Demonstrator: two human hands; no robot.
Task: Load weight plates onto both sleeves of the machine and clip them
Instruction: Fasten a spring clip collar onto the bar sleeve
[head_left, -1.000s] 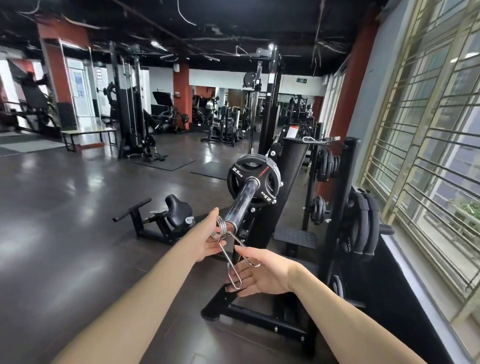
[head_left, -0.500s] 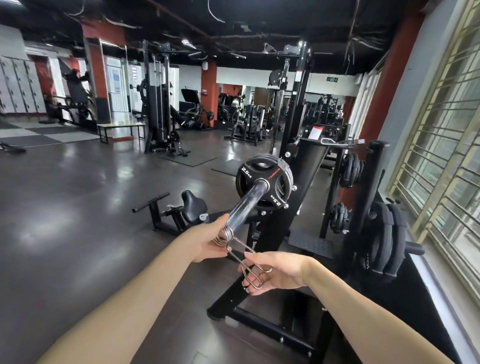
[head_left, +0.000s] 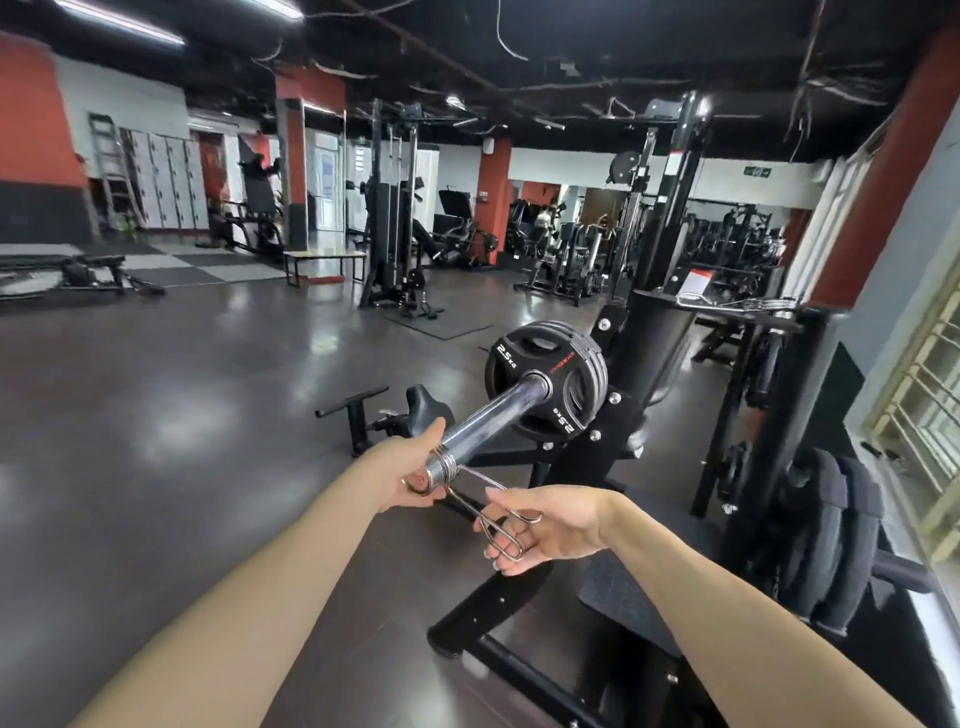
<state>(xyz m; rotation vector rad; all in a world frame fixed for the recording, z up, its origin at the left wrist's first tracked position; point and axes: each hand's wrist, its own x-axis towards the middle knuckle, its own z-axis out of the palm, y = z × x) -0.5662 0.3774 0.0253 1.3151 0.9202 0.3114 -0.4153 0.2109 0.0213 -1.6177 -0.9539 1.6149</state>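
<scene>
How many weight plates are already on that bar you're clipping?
3, it seems: 2.5 kg plates stacked together at the sleeve's far end. The front face shows clearly; the others show only as edges, so more may be hidden.

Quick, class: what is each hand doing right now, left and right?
Left hand: steadies the end of the sleeve, by the spring clip coil.
Right hand: squeezes the spring clip's handles.

A chrome sleeve (head_left: 493, 415) juts out from the black machine (head_left: 644, 364) toward the camera. Black plates (head_left: 545, 382) marked 2.5 kg sit stacked on it, pushed up near the machine's frame. A steel spring clip (head_left: 457, 475) has its coil around the sleeve's near end, well apart from the plates, with its two wire handles angled down to the right.
</scene>
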